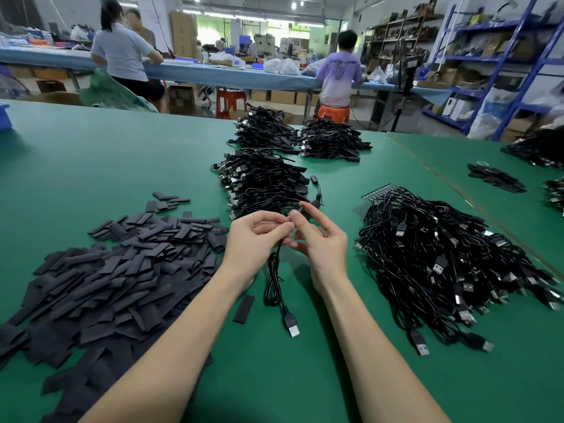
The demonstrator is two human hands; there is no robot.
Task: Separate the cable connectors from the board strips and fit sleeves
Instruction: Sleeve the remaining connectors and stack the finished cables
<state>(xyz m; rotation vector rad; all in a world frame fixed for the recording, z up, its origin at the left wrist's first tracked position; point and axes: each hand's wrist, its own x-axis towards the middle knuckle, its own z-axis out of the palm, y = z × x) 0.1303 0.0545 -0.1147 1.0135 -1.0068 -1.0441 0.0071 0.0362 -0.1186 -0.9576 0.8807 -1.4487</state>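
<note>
Above the green table [91,154] my left hand [256,239] grips the upper end of a black USB cable [274,282]. Its loop and USB plug [292,326] hang down onto the table below. My right hand [320,236] pinches a small black piece at the cable's tip, right against the left fingertips. One loose black sleeve [244,308] lies flat just left of the hanging cable. A big heap of black sleeves [116,270] covers the table to my left. On the right lies a pile of cables [442,264] with a board strip [380,190] showing at its far edge.
Three stacks of bundled cables [265,181] sit beyond my hands toward the table's far edge. More cable piles [537,148] and sleeves [494,178] lie on the adjoining table at right. People work at a blue bench [213,74] behind; shelving [503,56] stands at far right.
</note>
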